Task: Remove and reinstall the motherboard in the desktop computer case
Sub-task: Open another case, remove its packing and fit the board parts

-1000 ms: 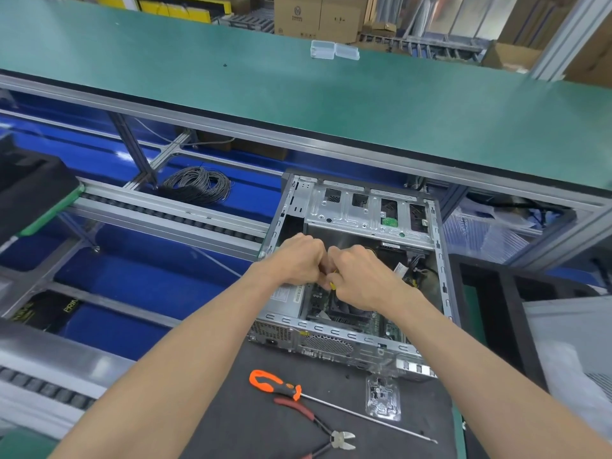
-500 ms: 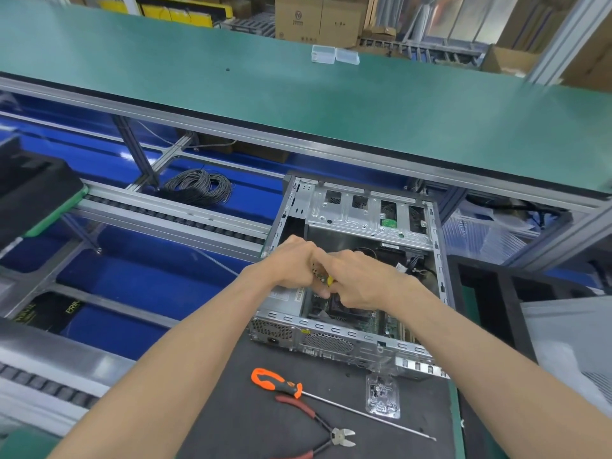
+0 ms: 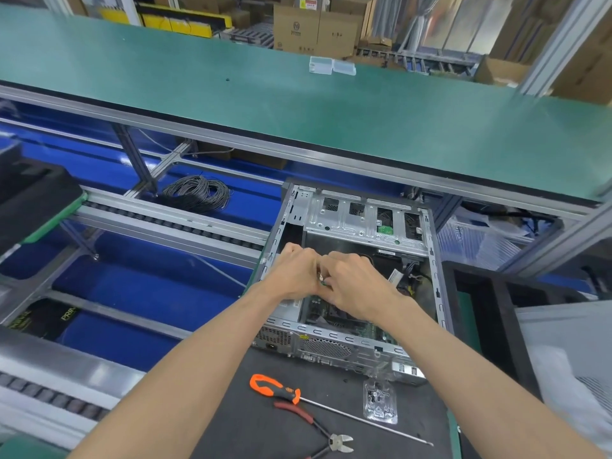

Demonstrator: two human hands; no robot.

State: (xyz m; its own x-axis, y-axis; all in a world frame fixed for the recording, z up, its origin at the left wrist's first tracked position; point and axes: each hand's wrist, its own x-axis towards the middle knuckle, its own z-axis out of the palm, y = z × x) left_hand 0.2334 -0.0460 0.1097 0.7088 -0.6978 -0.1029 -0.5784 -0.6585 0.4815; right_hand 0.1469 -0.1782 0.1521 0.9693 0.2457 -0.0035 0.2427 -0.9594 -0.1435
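Silver case [image 3: 361, 223], green bench top [image 3: 298, 104], blue floor [image 3: 149, 279] — orange-black screwdriver [image 3: 275, 387], red-handled cutters [image 3: 308, 420].

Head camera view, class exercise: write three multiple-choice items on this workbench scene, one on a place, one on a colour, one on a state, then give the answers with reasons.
1. Where does the screwdriver lie?
A. inside the computer case
B. on the dark mat in front of the computer case
C. on the green shelf

2. What colour is the screwdriver's handle?
A. orange and black
B. blue
C. yellow

3. What is the state of the computer case?
A. closed with its side panel on
B. open, with both hands inside
C. open and untouched

Answers:
1 B: it rests on the dark mat, beside the cutting pliers.
2 A: the grip is orange with black.
3 B: the left hand and right hand meet above the motherboard.
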